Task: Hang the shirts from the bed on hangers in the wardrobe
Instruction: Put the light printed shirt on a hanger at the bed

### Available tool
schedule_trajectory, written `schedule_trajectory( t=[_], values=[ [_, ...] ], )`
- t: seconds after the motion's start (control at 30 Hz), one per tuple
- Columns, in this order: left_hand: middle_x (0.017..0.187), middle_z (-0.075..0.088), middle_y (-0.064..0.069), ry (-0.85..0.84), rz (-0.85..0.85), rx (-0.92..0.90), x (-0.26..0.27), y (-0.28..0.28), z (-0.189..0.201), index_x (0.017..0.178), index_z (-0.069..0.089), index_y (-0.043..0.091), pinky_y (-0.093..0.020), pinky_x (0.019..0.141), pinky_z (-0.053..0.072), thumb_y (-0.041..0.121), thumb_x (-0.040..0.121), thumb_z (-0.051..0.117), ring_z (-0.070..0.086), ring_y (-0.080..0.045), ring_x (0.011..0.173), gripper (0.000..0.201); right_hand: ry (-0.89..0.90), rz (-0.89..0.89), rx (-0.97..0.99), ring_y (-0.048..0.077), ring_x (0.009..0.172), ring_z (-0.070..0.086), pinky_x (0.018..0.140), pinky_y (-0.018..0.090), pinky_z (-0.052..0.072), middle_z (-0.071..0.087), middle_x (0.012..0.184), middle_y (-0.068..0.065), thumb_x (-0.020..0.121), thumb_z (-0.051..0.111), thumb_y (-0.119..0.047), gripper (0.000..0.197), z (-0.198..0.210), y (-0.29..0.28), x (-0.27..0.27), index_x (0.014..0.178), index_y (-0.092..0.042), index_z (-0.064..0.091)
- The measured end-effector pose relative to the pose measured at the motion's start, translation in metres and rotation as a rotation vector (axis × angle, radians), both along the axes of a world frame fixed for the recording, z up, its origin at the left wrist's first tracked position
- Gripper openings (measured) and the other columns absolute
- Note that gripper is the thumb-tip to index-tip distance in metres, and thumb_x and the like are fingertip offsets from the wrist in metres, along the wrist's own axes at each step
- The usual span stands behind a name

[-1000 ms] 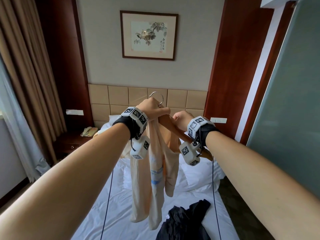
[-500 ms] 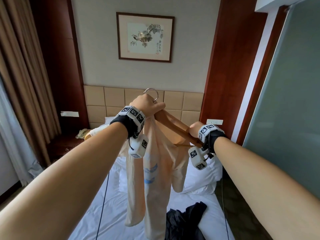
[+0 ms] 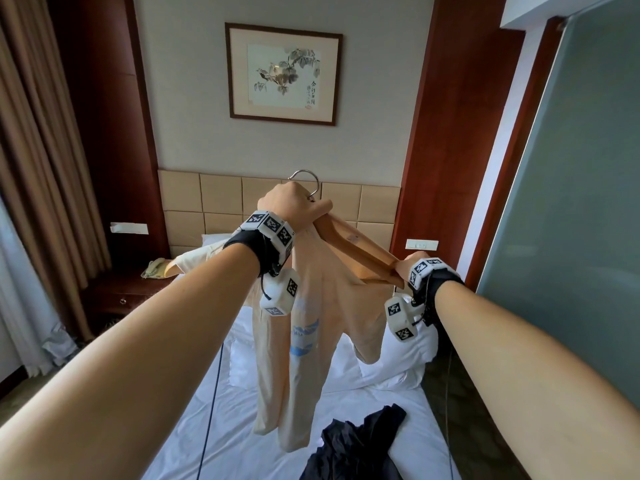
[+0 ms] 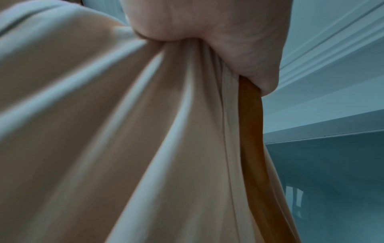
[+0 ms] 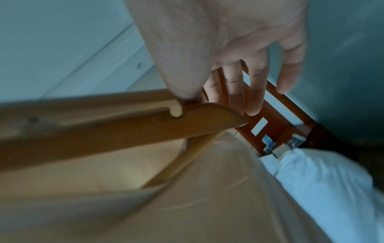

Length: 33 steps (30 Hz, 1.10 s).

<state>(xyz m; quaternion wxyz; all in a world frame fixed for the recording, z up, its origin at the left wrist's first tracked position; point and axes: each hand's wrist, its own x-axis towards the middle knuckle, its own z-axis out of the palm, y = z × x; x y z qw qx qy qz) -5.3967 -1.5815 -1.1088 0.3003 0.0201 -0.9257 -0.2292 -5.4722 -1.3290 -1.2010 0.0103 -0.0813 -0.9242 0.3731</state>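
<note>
**Cream shirt going onto a wooden hanger above the bed**

On the left, the left hand (image 3: 290, 206) is clenching around the top of the wooden hanger (image 3: 356, 249), just under its metal hook (image 3: 306, 180), which is sticking up past the knuckles. In the left wrist view the curled fingers (image 4: 166, 24) are bunching the collar of the cream shirt (image 3: 311, 337) against the wood, so cloth and hanger are both sitting inside the fist. The shirt is hanging down from that grip, its blue print facing out and its hem dangling clear above the bed (image 3: 242, 441).

Moving right, the bare right arm of the hanger is slanting down out of the shirt's neck opening toward the right hand (image 3: 410, 265). That hand is meeting the hanger's tip: the right wrist view is showing the thumb (image 5: 180, 78) pressing on the top edge beside the notch, while the other fingers (image 5: 255, 92) are reaching loosely extended past the end, behind the wood. Whether they are touching it, I cannot tell. The shirt's shoulder is lying just below the tip.

Lower right, a dark shirt (image 3: 356, 445) is lying crumpled on the white sheet.
</note>
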Motion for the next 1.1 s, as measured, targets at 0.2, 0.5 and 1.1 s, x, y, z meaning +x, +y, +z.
schedule_trajectory(
  t=[0.2, 0.5, 1.1],
  values=[
    [0.052, 0.041, 0.001, 0.025, -0.002, 0.006, -0.003, 0.000, -0.003, 0.053, 0.039, 0.014, -0.026, 0.050, 0.028, 0.048, 0.072, 0.058, 0.039, -0.021, 0.050, 0.044, 0.227, -0.072, 0.716, 0.033, 0.095, 0.067, 0.076, 0.033, 0.050, 0.068, 0.102, 0.008, 0.092, 0.057, -0.025, 0.014, -0.002, 0.002, 0.014, 0.101, -0.015, 0.061],
    [0.053, 0.043, 0.001, 0.015, 0.022, 0.028, -0.007, 0.000, -0.004, 0.053, 0.040, 0.014, -0.026, 0.051, 0.028, 0.048, 0.072, 0.057, 0.040, -0.021, 0.049, 0.043, 0.174, 0.120, 1.061, 0.030, 0.109, 0.063, 0.082, 0.037, 0.049, 0.064, 0.116, 0.008, 0.093, 0.055, -0.011, 0.025, 0.007, -0.002, 0.023, 0.117, -0.015, 0.061],
    [0.054, 0.043, 0.001, 0.025, 0.030, 0.080, -0.011, 0.003, -0.005, 0.050, 0.038, 0.015, -0.027, 0.052, 0.030, 0.046, 0.074, 0.057, 0.039, -0.023, 0.051, 0.044, 0.104, 0.187, 1.195, 0.029, 0.113, 0.061, 0.086, 0.036, 0.048, 0.062, 0.121, 0.007, 0.088, 0.056, -0.002, 0.034, 0.030, -0.008, 0.024, 0.120, -0.014, 0.062]
  ],
)
